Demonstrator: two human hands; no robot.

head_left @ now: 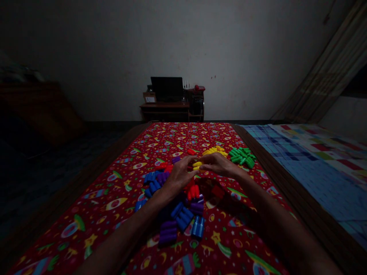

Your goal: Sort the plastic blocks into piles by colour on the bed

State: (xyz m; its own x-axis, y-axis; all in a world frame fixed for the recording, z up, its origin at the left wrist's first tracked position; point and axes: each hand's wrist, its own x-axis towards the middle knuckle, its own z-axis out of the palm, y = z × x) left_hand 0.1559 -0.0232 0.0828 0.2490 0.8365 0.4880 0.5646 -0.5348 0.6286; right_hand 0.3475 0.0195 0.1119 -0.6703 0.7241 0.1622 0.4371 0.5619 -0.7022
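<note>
A yellow plastic toy block [197, 165] with rounded, finger-like ends is held between my two hands. My left hand [181, 171] grips it from the left, with fingers and thumb closed round it. From the right, my right hand [217, 164] pinches the same block with its fingertips. Under and around my left hand lie mixed loose blocks: blue [182, 217], purple [168, 232] and red [193, 192]. Just beyond my right hand is a heap of yellow blocks [219, 149], partly hidden by it. A pile of green blocks [243, 156] sits farther right.
The blocks lie on a red patterned cloth [109, 229] over a long flat surface with brown edges. A bed-like surface with a blue checked cover [321, 191] adjoins at right. A desk with a dark monitor [167, 89] stands against the far wall; wooden furniture [37, 110] is at left.
</note>
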